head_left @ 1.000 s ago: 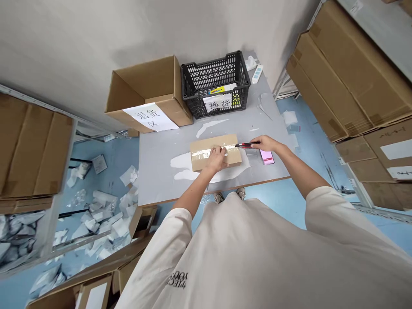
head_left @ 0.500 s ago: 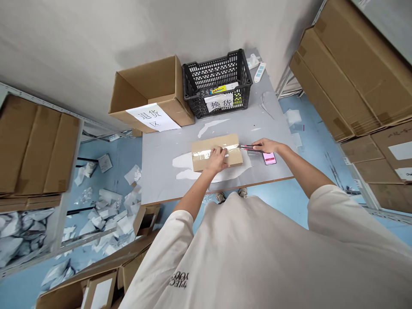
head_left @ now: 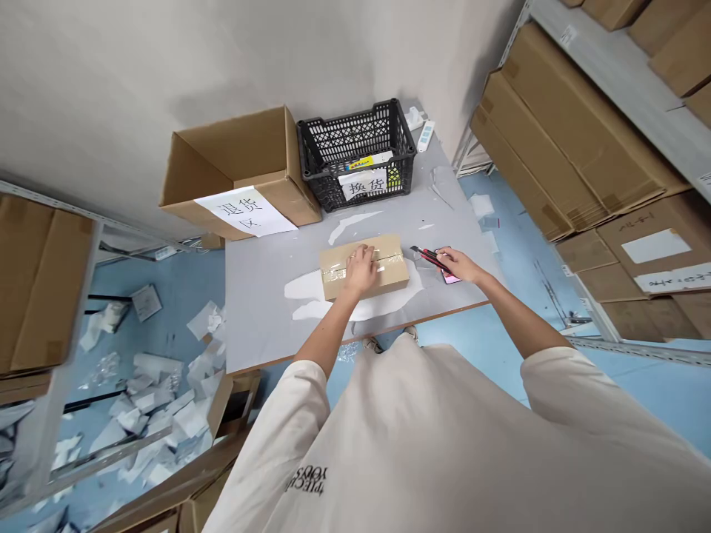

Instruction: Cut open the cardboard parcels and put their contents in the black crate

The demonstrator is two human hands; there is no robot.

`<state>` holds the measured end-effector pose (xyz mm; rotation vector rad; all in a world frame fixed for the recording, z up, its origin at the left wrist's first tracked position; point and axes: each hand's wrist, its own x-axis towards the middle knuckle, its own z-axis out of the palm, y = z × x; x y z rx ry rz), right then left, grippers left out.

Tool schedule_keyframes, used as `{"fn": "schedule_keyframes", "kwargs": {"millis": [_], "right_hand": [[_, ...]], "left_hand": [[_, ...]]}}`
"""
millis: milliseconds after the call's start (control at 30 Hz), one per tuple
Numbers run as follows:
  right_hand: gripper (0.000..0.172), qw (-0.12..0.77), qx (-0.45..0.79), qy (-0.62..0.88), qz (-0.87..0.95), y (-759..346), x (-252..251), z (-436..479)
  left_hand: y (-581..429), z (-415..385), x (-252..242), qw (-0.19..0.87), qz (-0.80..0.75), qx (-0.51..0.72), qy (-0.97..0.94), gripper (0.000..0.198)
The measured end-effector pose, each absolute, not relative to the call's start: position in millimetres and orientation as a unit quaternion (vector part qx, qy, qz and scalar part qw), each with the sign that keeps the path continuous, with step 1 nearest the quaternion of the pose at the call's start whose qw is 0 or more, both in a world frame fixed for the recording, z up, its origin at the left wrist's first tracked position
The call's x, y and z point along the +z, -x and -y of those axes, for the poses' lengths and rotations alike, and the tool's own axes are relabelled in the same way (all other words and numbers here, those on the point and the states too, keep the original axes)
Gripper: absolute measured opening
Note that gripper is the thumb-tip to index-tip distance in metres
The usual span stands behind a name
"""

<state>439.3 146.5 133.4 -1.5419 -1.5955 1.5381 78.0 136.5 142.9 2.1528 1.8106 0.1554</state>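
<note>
A small brown cardboard box (head_left: 392,259) lies on the grey table, with shiny clear tape on its top and a dark slit along the seam. My left hand (head_left: 361,270) rests on the box's top, fingers stretched out and slightly apart. To the right of the box, my right hand (head_left: 456,265) is closed round a red and black utility knife (head_left: 429,257). The knife's tip points left toward the box but stands apart from it. Under my right hand, a phone (head_left: 452,279) with a pink screen is partly covered. White paper or film (head_left: 305,289) is spread beneath the box.
At the table's back are an open carton (head_left: 244,144) with a paper sign and a black plastic crate (head_left: 355,141) holding a yellow item. A white power strip (head_left: 425,136) lies beside the crate. Shelved cartons (head_left: 566,141) flank the right; waste packaging (head_left: 161,400) litters the left floor.
My right hand has drawn the knife away from the box's right end. A slit now shows along the taped seam. The camera view has shifted.
</note>
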Motion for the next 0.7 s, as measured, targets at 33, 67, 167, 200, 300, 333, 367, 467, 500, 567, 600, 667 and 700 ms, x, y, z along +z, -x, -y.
{"fn": "schedule_keyframes", "kwargs": {"millis": [33, 67, 167, 200, 300, 333, 367, 467, 500, 567, 600, 667, 700], "right_hand": [[0.048, 0.211, 0.526, 0.561, 0.604, -436, 137, -146], [0.044, 0.198, 0.491, 0.561, 0.636, -432, 140, -146], [0.036, 0.157, 0.375, 0.53, 0.744, -423, 144, -145], [0.036, 0.146, 0.339, 0.517, 0.772, -420, 144, -145], [0.038, 0.126, 0.268, 0.505, 0.81, -414, 139, -147], [0.038, 0.123, 0.255, 0.508, 0.813, -413, 136, -148], [0.038, 0.122, 0.248, 0.512, 0.814, -411, 133, -148], [0.038, 0.132, 0.243, 0.517, 0.81, -407, 126, -149], [0.038, 0.136, 0.244, 0.518, 0.809, -406, 124, -149], [0.037, 0.141, 0.247, 0.523, 0.804, -404, 121, -149], [0.037, 0.142, 0.249, 0.526, 0.801, -403, 121, -149], [0.037, 0.143, 0.247, 0.53, 0.799, -401, 119, -149], [0.037, 0.144, 0.242, 0.531, 0.799, -401, 118, -148]], "left_hand": [[-76, -140, 142, 0.152, -0.641, 0.051, -0.751, 0.063], [-75, -144, 140, 0.146, -0.644, 0.043, -0.75, 0.067], [-70, -155, 134, 0.151, -0.641, 0.011, -0.753, 0.076], [-68, -157, 132, 0.158, -0.639, 0.004, -0.753, 0.078], [-65, -161, 127, 0.174, -0.636, 0.001, -0.752, 0.078], [-65, -161, 126, 0.174, -0.637, 0.005, -0.751, 0.076], [-66, -160, 125, 0.172, -0.638, 0.011, -0.751, 0.075], [-68, -154, 120, 0.154, -0.637, 0.037, -0.755, 0.071], [-69, -152, 119, 0.147, -0.636, 0.045, -0.756, 0.071], [-70, -149, 115, 0.136, -0.633, 0.06, -0.76, 0.07], [-71, -148, 114, 0.132, -0.631, 0.065, -0.761, 0.07], [-71, -148, 111, 0.126, -0.63, 0.074, -0.763, 0.07], [-71, -148, 110, 0.123, -0.63, 0.076, -0.763, 0.07]]}}
